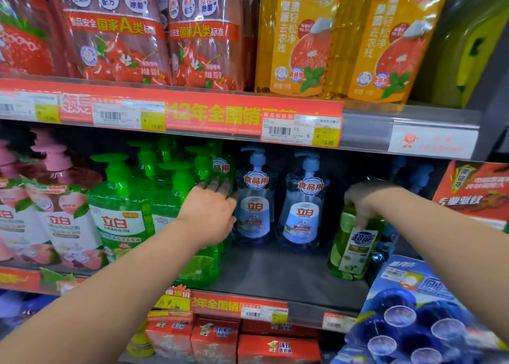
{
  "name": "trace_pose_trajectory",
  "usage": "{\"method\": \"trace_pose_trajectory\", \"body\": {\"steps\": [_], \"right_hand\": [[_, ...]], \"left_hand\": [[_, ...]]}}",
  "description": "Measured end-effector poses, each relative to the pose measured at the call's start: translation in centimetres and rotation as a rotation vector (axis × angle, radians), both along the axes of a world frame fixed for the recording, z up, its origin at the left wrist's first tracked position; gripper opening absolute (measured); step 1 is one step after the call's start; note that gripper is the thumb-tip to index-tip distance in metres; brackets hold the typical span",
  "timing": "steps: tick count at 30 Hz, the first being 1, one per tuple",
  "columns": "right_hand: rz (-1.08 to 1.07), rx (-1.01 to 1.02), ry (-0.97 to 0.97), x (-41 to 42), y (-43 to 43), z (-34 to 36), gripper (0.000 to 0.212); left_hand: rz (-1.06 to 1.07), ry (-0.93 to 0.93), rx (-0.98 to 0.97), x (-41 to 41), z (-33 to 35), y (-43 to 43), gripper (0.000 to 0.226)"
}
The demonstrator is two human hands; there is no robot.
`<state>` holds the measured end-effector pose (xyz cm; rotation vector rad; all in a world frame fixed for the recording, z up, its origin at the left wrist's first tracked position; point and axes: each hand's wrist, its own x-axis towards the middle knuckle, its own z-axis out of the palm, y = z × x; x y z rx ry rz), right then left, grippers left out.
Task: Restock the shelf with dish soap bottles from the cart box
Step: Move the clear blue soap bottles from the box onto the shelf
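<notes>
On the middle shelf (289,275) stand rows of pump dish soap bottles. My left hand (212,212) reaches in and presses flat against a green bottle (203,264) at the right end of the green row (121,214); whether it grips it is unclear. Just right of it stand two clear blue bottles (254,209) (303,214), well back on the shelf. My right hand (360,198) clutches the top of a yellow-green bottle (355,248) with a white and blue label, standing near the shelf's right end. The cart box is out of view.
Pink pump bottles (55,212) fill the shelf's left. Red and orange refill pouches (303,38) hang above. A red carton (473,190) sits at far right, a blue pack (418,316) at lower right. Red boxes (214,339) line the shelf below. Bare shelf lies before the blue bottles.
</notes>
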<state>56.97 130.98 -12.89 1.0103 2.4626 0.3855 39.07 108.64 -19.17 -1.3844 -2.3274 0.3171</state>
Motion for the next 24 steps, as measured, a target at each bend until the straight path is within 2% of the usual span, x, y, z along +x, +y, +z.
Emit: {"method": "trace_pose_trajectory", "body": {"steps": [8, 18, 21, 24], "right_hand": [[-0.014, 0.044, -0.093, 0.2, 0.1, -0.1, 0.067], [-0.062, 0.085, -0.092, 0.1, -0.5, -0.2, 0.074], [-0.034, 0.102, -0.028, 0.1, -1.1, -0.2, 0.075], [0.045, 0.147, 0.144, -0.1, -2.3, -0.2, 0.071]], "left_hand": [[-0.007, -0.002, -0.002, 0.0, 0.0, 0.0, 0.062], [-0.01, -0.017, -0.004, 0.0, 0.0, 0.0, 0.061], [-0.001, -0.062, 0.004, 0.1, 0.2, 0.1, 0.064], [0.015, -0.18, 0.056, 0.1, 1.0, 0.4, 0.07]]}}
